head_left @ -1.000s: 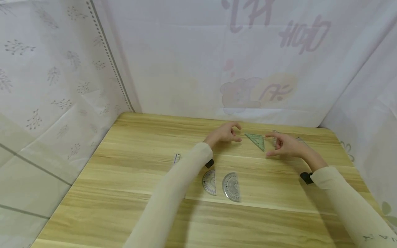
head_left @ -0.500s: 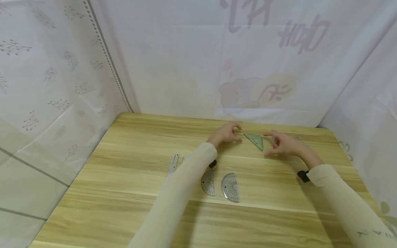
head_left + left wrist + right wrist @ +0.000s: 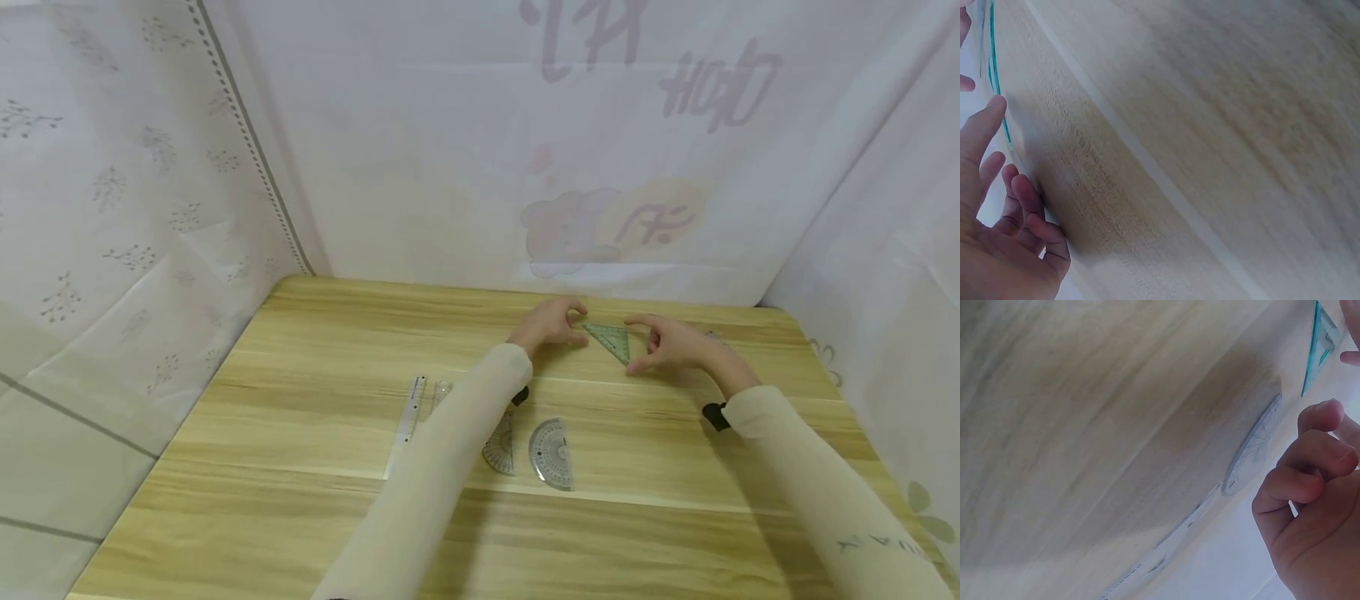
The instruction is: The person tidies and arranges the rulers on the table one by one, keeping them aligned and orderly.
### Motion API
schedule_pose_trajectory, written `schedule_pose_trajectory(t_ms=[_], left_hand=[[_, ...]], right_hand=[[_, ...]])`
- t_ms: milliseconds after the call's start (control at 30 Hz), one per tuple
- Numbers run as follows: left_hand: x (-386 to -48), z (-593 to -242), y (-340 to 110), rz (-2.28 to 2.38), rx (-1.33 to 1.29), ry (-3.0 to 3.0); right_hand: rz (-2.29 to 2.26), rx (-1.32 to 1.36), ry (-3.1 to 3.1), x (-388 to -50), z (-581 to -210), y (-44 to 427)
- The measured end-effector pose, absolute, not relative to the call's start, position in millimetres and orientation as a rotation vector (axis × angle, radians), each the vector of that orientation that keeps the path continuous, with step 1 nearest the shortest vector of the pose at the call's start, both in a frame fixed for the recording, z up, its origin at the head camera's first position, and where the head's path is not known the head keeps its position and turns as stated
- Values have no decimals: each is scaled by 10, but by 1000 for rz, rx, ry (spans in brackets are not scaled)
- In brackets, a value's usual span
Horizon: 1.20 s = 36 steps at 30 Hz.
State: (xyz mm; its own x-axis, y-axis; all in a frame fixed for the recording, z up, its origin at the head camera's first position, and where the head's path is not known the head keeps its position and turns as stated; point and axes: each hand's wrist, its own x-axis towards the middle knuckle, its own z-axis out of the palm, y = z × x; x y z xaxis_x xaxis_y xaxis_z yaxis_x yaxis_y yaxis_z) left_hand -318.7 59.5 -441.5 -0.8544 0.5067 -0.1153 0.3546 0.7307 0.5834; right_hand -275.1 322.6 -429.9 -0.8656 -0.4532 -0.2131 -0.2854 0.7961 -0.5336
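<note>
Plainly, everything turns on the green set square [image 3: 611,339], which lies flat on the worktop [image 3: 262,417] in the gap between our two hands. From the head view, we see its long edge slope from the far left corner towards us on the right; the sharp left corner points at our left hand [image 3: 551,323], and the short upright edge faces our right hand [image 3: 671,343]. Neither is clearly nearer: our left fingertips stand to either side of the left corner, while our right thumb comes right up to the near corner and the right forefinger sits by the far one. Both hands keep thumb and forefinger spread in a wide curve and hold nothing; the right hand's other fingers curl inward. Whether the right thumb touches the plastic, we cannot tell. Nearer to us on the worktop lie a clear protractor [image 3: 550,454], a smaller protractor [image 3: 501,448] partly behind our left sleeve [image 3: 427,483], and a clear ruler [image 3: 410,417] to the left.
</note>
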Motion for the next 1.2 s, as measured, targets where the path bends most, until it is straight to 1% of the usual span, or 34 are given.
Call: schedule_pose_trajectory(t_ms=[433,967,1200], left_hand=[[-3244,-4393,659,708,605,2671],[-3238,-4387,675,738,662,2655],[-3278,-4407,701,765,634,2642]], right_hand=[[-692,-571,2620,-2823,-4316,3233],[-698,-577,2601,-2865,-4340,3232],[-712,-594,2587,-2903,-4384,3232]])
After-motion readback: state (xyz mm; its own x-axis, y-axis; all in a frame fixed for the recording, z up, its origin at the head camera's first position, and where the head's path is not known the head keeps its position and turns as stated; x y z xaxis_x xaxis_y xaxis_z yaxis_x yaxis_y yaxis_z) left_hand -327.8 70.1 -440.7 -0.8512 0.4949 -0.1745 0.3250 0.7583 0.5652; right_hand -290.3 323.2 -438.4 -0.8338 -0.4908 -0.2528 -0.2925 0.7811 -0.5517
